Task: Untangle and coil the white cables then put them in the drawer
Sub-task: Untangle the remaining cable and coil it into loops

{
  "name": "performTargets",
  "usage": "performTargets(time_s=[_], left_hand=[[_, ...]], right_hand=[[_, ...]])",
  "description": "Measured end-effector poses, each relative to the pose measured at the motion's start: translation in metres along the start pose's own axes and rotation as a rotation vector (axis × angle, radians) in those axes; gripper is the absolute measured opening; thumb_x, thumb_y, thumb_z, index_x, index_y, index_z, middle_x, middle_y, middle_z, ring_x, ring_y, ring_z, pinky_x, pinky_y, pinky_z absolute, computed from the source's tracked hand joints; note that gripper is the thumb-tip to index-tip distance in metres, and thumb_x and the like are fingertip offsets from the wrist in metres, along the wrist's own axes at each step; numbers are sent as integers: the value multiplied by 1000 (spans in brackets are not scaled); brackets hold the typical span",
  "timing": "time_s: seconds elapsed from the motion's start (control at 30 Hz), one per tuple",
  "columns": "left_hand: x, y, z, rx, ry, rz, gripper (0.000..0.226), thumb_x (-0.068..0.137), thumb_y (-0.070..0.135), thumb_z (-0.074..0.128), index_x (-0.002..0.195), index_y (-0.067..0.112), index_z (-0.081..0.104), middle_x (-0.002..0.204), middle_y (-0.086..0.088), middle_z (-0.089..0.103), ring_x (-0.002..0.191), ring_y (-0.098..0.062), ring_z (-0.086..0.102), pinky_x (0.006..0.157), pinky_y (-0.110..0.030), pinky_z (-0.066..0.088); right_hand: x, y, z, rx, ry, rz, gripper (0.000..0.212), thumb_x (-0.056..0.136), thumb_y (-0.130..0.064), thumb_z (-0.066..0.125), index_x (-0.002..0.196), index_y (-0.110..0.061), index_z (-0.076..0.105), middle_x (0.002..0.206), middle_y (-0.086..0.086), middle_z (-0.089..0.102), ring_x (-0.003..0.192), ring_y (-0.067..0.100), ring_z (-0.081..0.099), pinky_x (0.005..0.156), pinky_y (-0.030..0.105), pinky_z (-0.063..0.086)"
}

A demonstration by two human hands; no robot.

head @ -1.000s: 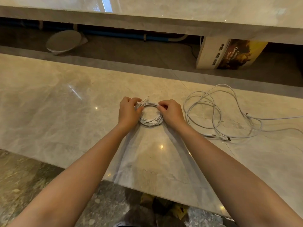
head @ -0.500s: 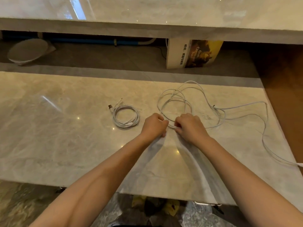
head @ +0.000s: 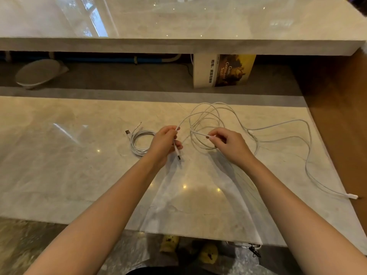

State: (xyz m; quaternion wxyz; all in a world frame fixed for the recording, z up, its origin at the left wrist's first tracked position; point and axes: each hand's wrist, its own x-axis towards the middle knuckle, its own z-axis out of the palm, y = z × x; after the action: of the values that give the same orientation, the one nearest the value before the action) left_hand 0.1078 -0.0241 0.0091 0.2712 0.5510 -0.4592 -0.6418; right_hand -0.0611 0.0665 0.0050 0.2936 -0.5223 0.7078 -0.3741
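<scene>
Entry: one coiled cable [head: 143, 133] lies flat on the marble counter [head: 59, 159], just beside the left hand [head: 165, 142] at its 9 o'clock, both of its ends poking out at 11 o'clock. We count that one as coiled but not stowed. No drawer is in view.

The loose cable [head: 204, 112] sprawls in overlapping loops from 12 o'clock of the hands round to 3 o'clock. One long run trails to a connector [head: 352, 195] at 4 o'clock, near the counter's right edge. We cannot tell whether this is one cable or several.

Left hand: fingers curled round the strand close to its end, with the plug [head: 179, 157] hanging out below the fist at 6 o'clock. Right hand [head: 228, 143]: thumb and forefinger pinch a strand further along, the other fingers loosely bent.

Handling, as we judge it:
- The cable is light, limp and smooth, and it holds some loop memory.
- Hard pulling would likely tighten the crossings.
- We would anchor on the stiffer sleeve behind the plug and feed the slack through a light pinch.
- The free connector could drag or snag as the run shortens.
</scene>
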Motion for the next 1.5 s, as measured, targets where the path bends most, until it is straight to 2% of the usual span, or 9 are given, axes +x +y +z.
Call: performTargets(time_s=[0.17,0.37,0.47,0.63,0.77,0.83,1.07,1.23,1.5], left_hand=[[-5,19,-9,-121,-59,97,23,96,10,39,101,17,60,72,-1,45,52,-10,38,48,-23,37],[-22,56,-17,-11,-179,260,23,99,15,38,99,14,61,51,7,39,46,-7,28,39,-17,22],[-34,78,-22,-93,-290,316,19,97,17,45,94,11,63,52,7,37,44,-4,28,37,-15,24],[-36,105,-46,-258,-245,455,19,97,14,44,91,9,61,51,8,36,42,-3,28,36,-13,24],[-30,117,-83,-526,-106,438,18,98,20,43,90,11,57,49,8,36,39,-4,27,35,-14,22],[-31,113,-90,-436,-93,368,18,99,22,42,92,12,55,52,8,39,40,-4,28,36,-15,22],[-49,107,-76,-379,-538,450,27,102,20,25,101,13,52,62,2,51,54,-9,40,49,-20,37],[-45,112,-61,337,-271,678,20,101,15,31,110,16,49,78,3,59,74,-8,56,69,-18,45],[-23,98,-60,1153,43,589,23,100,28,34,105,13,50,80,-1,59,74,-19,59,71,-38,52]], right_hand=[[1,7,-12,-301,-228,-22,22,92,-24,55,109,-17,67,104,0,66,91,13,57,80,27,46],[22,-33,-23,-389,288,-254,40,91,-22,57,129,-14,50,126,7,51,116,22,43,92,21,28],[38,-55,-26,-463,225,-256,24,92,-24,55,113,-14,61,110,6,58,105,23,49,84,24,34],[36,-70,-34,213,-100,-69,23,95,-26,51,82,-15,66,56,-3,50,51,10,46,55,29,45],[34,-63,-46,330,-135,-80,18,92,-21,55,84,-12,68,60,0,49,53,9,45,55,26,43],[39,-64,-45,382,-71,-82,20,95,-19,51,86,-13,68,61,1,50,54,8,45,55,25,41],[56,-99,0,-35,-75,-180,25,98,-24,42,96,-12,64,65,-5,52,58,10,47,57,25,41],[44,-111,30,-404,-274,-393,28,98,-28,42,105,-14,64,85,3,64,79,22,57,70,37,46],[47,-119,16,-593,-20,-453,19,93,-29,51,106,-17,61,96,3,67,86,21,60,71,35,50]])
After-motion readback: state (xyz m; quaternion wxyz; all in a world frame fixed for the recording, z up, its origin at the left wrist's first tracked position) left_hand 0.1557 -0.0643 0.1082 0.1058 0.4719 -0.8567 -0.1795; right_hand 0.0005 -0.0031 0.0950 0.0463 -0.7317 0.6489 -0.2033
